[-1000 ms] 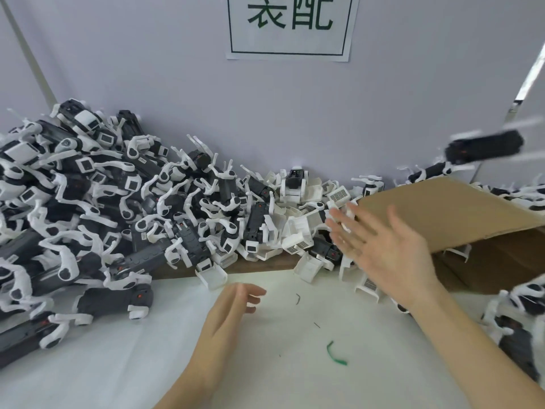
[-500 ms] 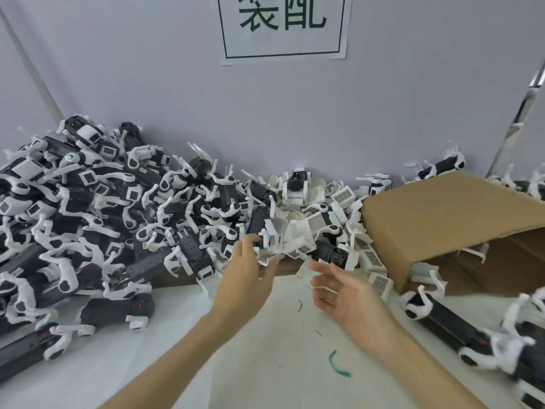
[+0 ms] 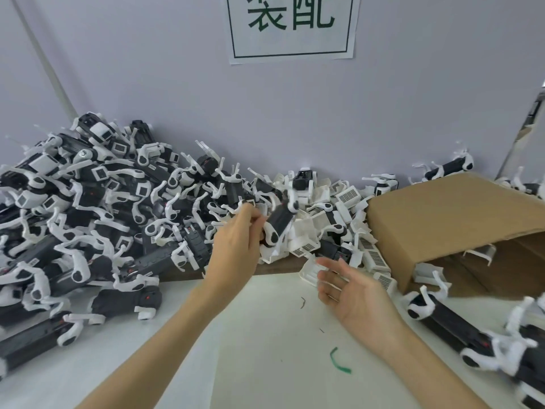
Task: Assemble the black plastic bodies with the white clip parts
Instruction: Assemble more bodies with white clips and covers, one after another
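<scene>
Reading 装配, wall sign [image 3: 290, 25]

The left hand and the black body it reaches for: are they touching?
Touching. The head view shows the left hand with fingers curled onto the black body.

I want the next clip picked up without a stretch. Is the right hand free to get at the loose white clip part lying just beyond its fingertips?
Probably yes: the right hand is open and empty, and the white clip part lies uncovered right at its fingertips.
</scene>
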